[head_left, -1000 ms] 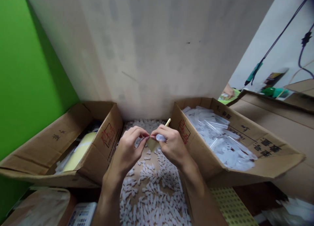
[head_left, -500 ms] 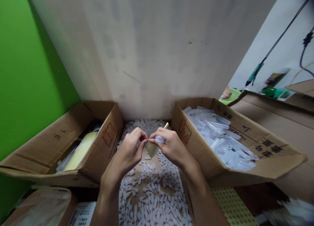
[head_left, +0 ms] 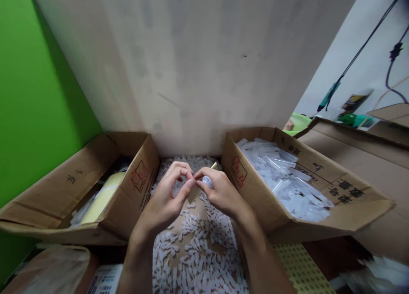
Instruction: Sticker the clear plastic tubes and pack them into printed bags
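Note:
My left hand (head_left: 171, 196) and my right hand (head_left: 220, 191) meet over the middle of the work area, their thumbs and fingertips pinched together. Between them a thin yellowish sheet (head_left: 193, 195) hangs below the fingertips, mostly covered now. Its narrow yellow edge (head_left: 214, 165) pokes out behind my right fingers. The rounded end of a clear plastic tube (head_left: 208, 182) shows in my right hand, between thumb and fingers. Whatever tiny piece my left fingertips pinch is hidden. Beneath both hands, many small whitish plastic pieces (head_left: 204, 260) lie scattered on a brown surface.
A cardboard box (head_left: 128, 196) on the left holds a yellow stack (head_left: 104, 198). The right box (head_left: 255, 191) contains clear plastic tubes (head_left: 277, 166). A dotted yellow sheet (head_left: 300, 266) lies lower right. A pale panel (head_left: 191, 72) rises behind; another person's hand (head_left: 289, 125) shows beyond it.
My left hand has turned, with its thumb now stretched up to the right fingertips. Less of the yellowish sheet shows. The tube stays in my right hand. The view has shifted slightly.

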### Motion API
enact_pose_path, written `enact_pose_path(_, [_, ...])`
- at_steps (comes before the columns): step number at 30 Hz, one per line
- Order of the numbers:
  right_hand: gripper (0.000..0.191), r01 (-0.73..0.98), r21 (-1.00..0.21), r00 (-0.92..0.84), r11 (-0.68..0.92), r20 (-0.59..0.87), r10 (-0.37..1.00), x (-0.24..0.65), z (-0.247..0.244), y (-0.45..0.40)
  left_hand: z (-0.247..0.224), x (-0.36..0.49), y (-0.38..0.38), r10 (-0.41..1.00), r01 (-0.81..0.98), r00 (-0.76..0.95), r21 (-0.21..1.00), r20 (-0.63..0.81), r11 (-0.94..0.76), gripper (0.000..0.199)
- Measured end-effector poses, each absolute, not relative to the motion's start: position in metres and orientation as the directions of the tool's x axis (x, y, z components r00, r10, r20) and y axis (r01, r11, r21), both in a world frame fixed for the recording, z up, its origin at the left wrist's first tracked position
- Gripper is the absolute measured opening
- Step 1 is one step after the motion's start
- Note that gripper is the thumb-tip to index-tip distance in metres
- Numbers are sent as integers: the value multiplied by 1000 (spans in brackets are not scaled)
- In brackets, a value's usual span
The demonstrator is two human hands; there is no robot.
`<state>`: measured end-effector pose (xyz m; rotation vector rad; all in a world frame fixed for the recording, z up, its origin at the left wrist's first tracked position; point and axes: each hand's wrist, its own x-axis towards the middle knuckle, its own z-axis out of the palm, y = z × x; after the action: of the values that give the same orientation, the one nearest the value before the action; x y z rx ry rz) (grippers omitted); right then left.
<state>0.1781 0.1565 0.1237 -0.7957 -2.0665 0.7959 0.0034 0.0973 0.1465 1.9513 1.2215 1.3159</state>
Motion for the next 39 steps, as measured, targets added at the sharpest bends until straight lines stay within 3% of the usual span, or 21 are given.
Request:
enact_pose_path(7, [17,274,-673,-557,687,471,684,173,119,157,144,15,102,884,382,126,801,450,-462,12])
enact_pose_path(23, [18,302,-658,-568,690,457,685,174,115,160,142,15,105,895,418,91,799,436,-432,3])
enact_pose_path(27, [26,249,-705,-558,664,456,693,174,115,160,137,11,107,914,396,51,832,403,-389,13])
enact_pose_path(30, [22,229,-727,-538,647,460,707,174,119,158,132,3,107,925,387,97,843,366,-374,24])
enact_pose_path(33, [9,214,-730,-512,649,482,711,175,125,153,127,-11,108,949,439,128,841,289,-316,20])
enact_pose_path(36, [25,216,-734,-443,643,514,735,179,132,149,122,-21,109,965,560,57,792,257,-244,16])
enact_pose_path(39, [21,202,-727,-396,657,553,733,181,133,148,118,-25,111,966,660,-16,729,257,-183,13])
